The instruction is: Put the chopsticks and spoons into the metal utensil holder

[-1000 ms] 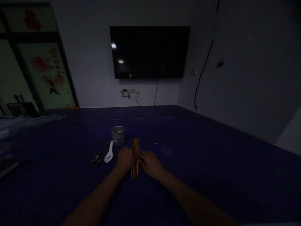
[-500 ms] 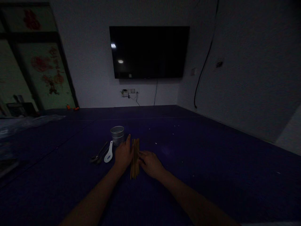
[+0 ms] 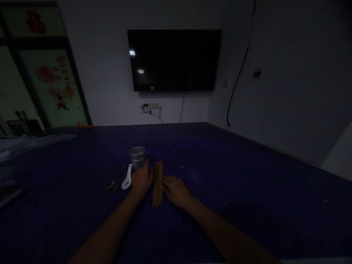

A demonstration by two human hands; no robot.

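A bundle of several wooden chopsticks [image 3: 157, 185] lies side by side on the dark blue surface, pointing away from me. My right hand [image 3: 176, 190] rests at their right side, fingertips touching the outer stick, fingers stretched out. On the other side is my left hand [image 3: 141, 179], open, its thumb close to the chopsticks and its fingers reaching toward a metal cup [image 3: 137, 155]. The hand hides the cup's lower part; whether they touch I cannot tell. Left of that hand lie a white ceramic spoon [image 3: 127, 180] with a blue mark and dark metal spoons [image 3: 112, 184].
Small white scraps [image 3: 182, 167] dot the blue surface [image 3: 247, 220]. Clear plastic sheeting [image 3: 35, 141] lies at the far left, near small orange items [image 3: 79, 124]. A television [image 3: 174, 60] hangs on the back wall, and a black cable [image 3: 238, 80] runs down the right wall.
My left hand has come off the chopsticks and moved left, its fingers opening toward the metal cup. My right hand has stayed beside the chopsticks.
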